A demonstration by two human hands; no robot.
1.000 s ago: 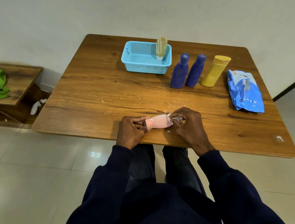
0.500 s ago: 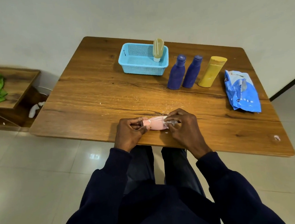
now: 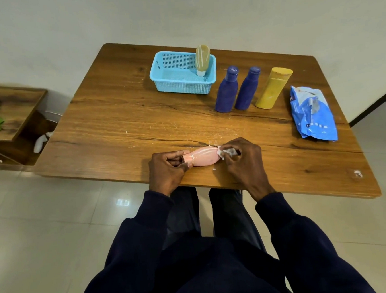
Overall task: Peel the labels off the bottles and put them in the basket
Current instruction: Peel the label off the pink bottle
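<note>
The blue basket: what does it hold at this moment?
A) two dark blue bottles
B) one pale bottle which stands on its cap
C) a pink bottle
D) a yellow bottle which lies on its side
B: a single pale bottle stands cap-down inside the blue basket, near its right wall.

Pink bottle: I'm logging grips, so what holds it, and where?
Left hand grips the pink bottle by its narrow end; right hand pinches the peeling label at the other end.
</note>
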